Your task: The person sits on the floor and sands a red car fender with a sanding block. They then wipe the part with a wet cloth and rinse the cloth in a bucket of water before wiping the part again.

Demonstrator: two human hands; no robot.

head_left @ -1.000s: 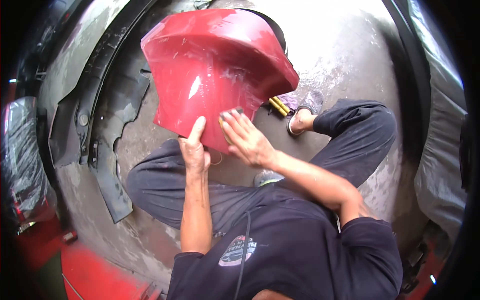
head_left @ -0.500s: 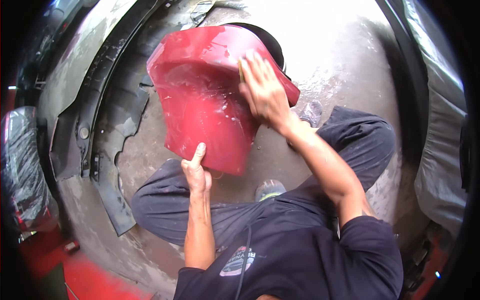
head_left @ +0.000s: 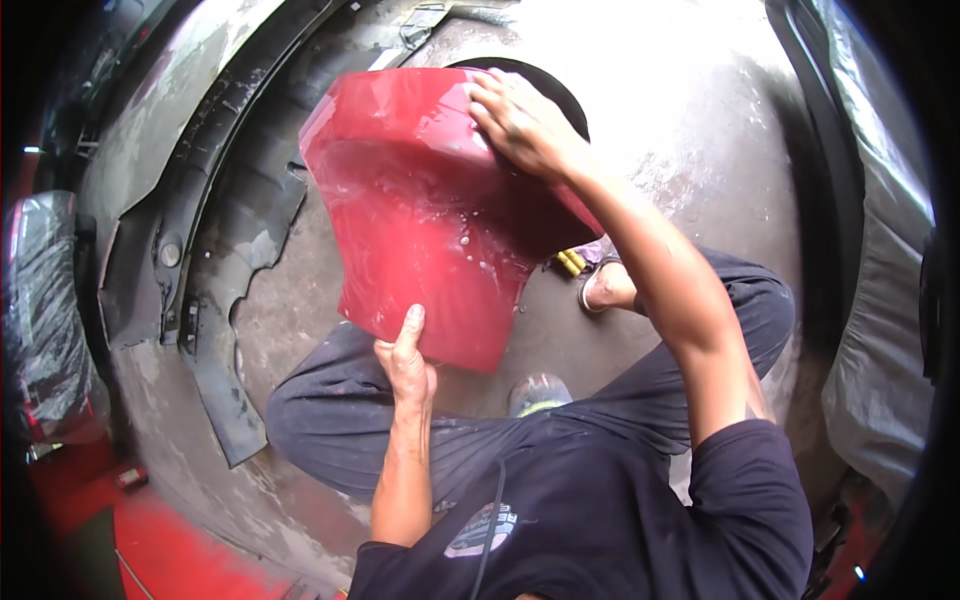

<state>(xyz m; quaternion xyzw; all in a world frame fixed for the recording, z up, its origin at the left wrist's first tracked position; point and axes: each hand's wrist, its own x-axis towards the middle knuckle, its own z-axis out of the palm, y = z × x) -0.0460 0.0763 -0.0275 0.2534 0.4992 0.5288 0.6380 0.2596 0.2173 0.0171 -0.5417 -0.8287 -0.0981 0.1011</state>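
A curved red car body panel, wet and shiny with whitish smears and droplets, is tilted up in front of my lap. My left hand grips its near lower edge, thumb on the painted face and the fingers behind. My right hand lies with bent fingers on the upper right part of the panel, close to its far edge. Whatever sits under those fingers is hidden; half a second ago a thin yellowish pad showed there. Behind the panel, a black curved rim sticks out.
Long dark bumper pieces lie on the concrete floor at the left. Small yellow cylinders rest by my right foot. Silver sheeting covers something along the right side. A red surface is at lower left.
My right hand has slid away from me to the panel's far edge. The panel has shifted slightly toward me and right, and the yellow cylinders have come into sight.
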